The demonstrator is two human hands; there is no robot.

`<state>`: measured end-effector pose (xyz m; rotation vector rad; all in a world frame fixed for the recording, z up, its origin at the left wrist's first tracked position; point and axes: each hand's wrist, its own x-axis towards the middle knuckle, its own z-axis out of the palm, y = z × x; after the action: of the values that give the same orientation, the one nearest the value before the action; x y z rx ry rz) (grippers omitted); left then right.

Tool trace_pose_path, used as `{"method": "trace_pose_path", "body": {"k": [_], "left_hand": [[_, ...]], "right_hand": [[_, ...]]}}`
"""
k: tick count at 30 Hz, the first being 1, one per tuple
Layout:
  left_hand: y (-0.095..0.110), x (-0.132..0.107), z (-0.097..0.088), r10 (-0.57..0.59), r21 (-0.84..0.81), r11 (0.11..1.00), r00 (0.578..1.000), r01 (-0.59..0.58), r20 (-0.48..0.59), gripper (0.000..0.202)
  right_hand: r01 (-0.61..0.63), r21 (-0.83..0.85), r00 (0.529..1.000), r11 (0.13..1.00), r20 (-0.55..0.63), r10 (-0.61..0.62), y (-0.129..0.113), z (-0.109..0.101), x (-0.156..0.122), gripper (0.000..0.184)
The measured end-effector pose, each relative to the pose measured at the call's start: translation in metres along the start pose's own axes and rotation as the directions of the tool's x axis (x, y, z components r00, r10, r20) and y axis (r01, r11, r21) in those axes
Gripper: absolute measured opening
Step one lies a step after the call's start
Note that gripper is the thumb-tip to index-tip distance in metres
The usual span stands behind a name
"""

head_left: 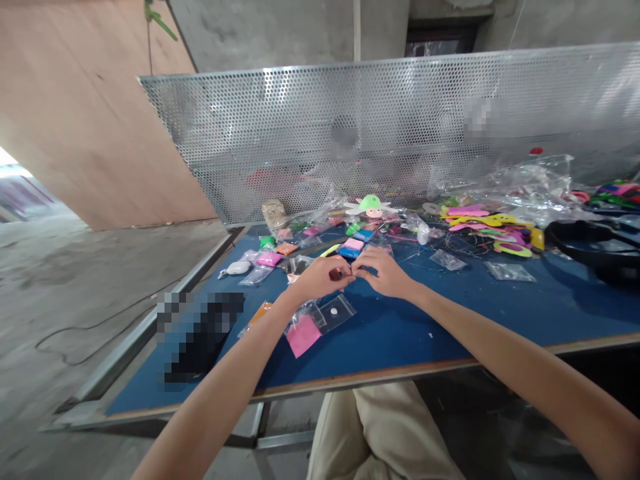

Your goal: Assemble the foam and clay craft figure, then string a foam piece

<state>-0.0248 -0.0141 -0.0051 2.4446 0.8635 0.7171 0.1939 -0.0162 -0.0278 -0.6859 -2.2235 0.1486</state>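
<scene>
My left hand (320, 276) and my right hand (381, 271) meet fingertip to fingertip over the blue table (450, 320). Both are closed in a pinch on a tiny dark piece between them that I cannot make out. Just below my left hand lie a clear bag with a pink clay block (303, 333) and a small clear bag with a white dot (338, 311). Beyond my hands sit several bagged clay blocks in pink, blue, orange and green (353, 245), and a small clay figure with a green hat (371, 206).
A perforated metal screen (400, 127) stands along the table's far edge. Coloured foam shapes (487, 223) and crumpled clear bags (530, 183) lie at the right, beside a black tray (590, 243). A blurred black object (203, 337) rests at the left edge. A white object (237, 269) lies nearby.
</scene>
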Motion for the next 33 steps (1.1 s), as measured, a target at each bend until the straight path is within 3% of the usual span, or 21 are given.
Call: {"method": "trace_pose_path", "body": {"k": [10,19,27,33], "left_hand": [[-0.001,0.002,0.000,0.159,0.352,0.927,0.985,-0.128,-0.060,0.006],[0.002,0.001,0.000,0.185,0.581,0.806,0.981,-0.116,-0.061,0.006],[0.005,0.001,-0.001,0.188,0.628,0.770,0.981,-0.113,-0.054,0.009],[0.006,0.002,-0.003,0.135,0.530,0.844,0.989,-0.086,-0.056,0.009]], "right_hand": [[-0.044,-0.031,0.995,0.999,-0.086,0.041,-0.005,0.006,0.000,0.012],[-0.075,-0.036,0.991,0.997,-0.113,0.071,-0.011,0.011,0.000,0.015],[-0.121,0.027,0.987,0.992,-0.101,0.124,-0.009,0.011,0.000,0.015],[-0.139,0.067,0.988,0.988,-0.052,0.142,-0.008,0.002,0.003,0.014]]}}
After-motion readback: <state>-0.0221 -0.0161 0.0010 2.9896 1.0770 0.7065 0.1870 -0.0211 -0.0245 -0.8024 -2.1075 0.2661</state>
